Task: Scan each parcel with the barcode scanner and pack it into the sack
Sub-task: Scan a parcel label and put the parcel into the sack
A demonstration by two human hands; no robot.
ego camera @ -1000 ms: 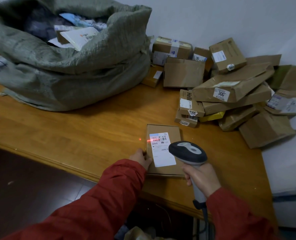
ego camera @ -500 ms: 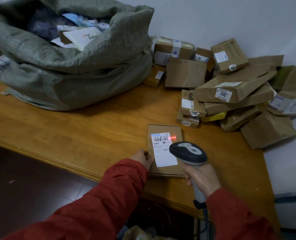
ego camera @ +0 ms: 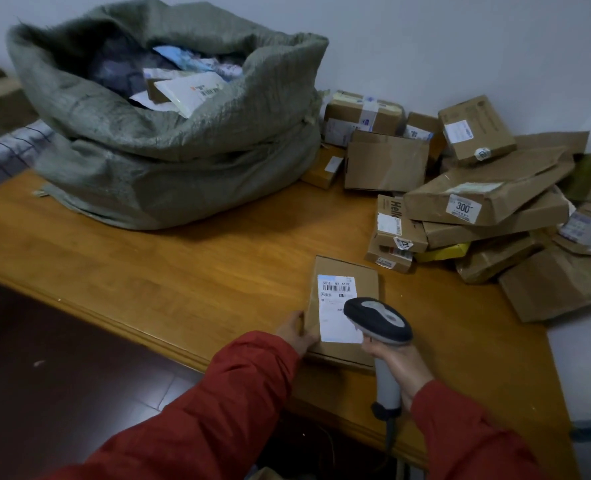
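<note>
Seen from above through a head-worn camera, a person in red sleeves (ego camera: 218,410) works at a wooden table (ego camera: 183,271). Taking the middle of the view as the clock's centre, a flat brown cardboard parcel (ego camera: 363,271) lies on the table at about 5 o'clock, close to the near edge. A white label (ego camera: 335,296) with a barcode faces up on it. The left hand (ego camera: 294,332) grips the parcel's left edge near its closest corner, with the thumb on top. The right hand (ego camera: 401,362) is wrapped around the grey handle of a scanner (ego camera: 379,318). The scanner's dark head hovers over the lower right part of the label and points towards 11 o'clock, at the barcode. A cable (ego camera: 389,434) hangs from the bottom of the handle. At 10 to 11 o'clock a large grey-green woven sack (ego camera: 169,168) stands on the far side of the table, well apart from the parcel. Its mouth is open and rolled down, with packages inside, a white envelope (ego camera: 190,90) on top. At 2 to 3 o'clock a loose pile of parcels (ego camera: 488,199), boxes and brown paper bags, is heaped on the table against a pale wall (ego camera: 425,46). Dark floor (ego camera: 45,375) shows at 8 o'clock.
</note>
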